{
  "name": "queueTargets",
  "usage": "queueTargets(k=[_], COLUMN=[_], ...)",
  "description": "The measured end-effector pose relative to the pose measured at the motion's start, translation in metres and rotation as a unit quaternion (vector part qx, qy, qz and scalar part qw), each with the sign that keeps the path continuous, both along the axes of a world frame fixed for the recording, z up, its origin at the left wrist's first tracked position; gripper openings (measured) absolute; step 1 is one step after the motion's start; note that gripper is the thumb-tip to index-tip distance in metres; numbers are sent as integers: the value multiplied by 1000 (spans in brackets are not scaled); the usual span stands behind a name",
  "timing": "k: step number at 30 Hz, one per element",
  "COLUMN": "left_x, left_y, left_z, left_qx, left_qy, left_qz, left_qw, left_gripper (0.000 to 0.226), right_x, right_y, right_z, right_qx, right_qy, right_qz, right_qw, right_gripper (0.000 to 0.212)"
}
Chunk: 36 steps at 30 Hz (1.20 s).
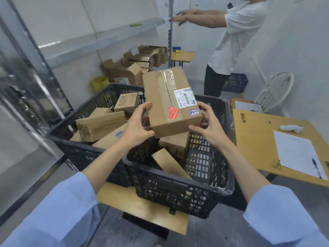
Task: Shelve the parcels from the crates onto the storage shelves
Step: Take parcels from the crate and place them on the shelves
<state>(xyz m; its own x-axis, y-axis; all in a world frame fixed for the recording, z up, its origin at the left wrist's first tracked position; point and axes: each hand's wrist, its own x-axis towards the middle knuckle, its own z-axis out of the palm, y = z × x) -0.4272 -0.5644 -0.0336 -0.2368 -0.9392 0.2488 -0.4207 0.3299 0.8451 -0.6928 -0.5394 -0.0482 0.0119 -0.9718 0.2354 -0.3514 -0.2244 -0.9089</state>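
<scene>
One grey metal shelf board runs along the left wall. Below it, the left black mesh crate holds a jumble of brown parcels. The left hand grips the near left corner of a taped cardboard parcel, fingers curled on its side and thumb underneath. The parcel is held tilted in the air above both crates and bears a white shipping label and a red sticker. The right hand clasps the near right corner. Beneath it, the right crate holds more boxes. Further right, a wooden desk carries a paper sheet and a pen. Behind it, a second person reaches toward a shelf upright.
</scene>
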Motion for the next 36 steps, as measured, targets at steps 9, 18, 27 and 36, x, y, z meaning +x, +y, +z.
queueTargets(k=[9,18,27,36], left_x=[81,153,216,291], left_y=[87,173,241,335], left_z=[2,11,14,24], left_qx=[-55,-67,-90,-94], left_qy=[24,38,28,47], left_qz=[117,254,357,467], left_qw=[991,964,929,878], left_gripper=[80,93,113,108], right_x=[71,169,254,325], right_y=[8,24,55,110], right_z=[5,13,21,29], right_qx=[17,65,75,67], right_qy=[-4,-74,-111,-108], right_qz=[155,274,353,460], right_qw=[988,957,926,879], right_gripper=[78,63,69,58])
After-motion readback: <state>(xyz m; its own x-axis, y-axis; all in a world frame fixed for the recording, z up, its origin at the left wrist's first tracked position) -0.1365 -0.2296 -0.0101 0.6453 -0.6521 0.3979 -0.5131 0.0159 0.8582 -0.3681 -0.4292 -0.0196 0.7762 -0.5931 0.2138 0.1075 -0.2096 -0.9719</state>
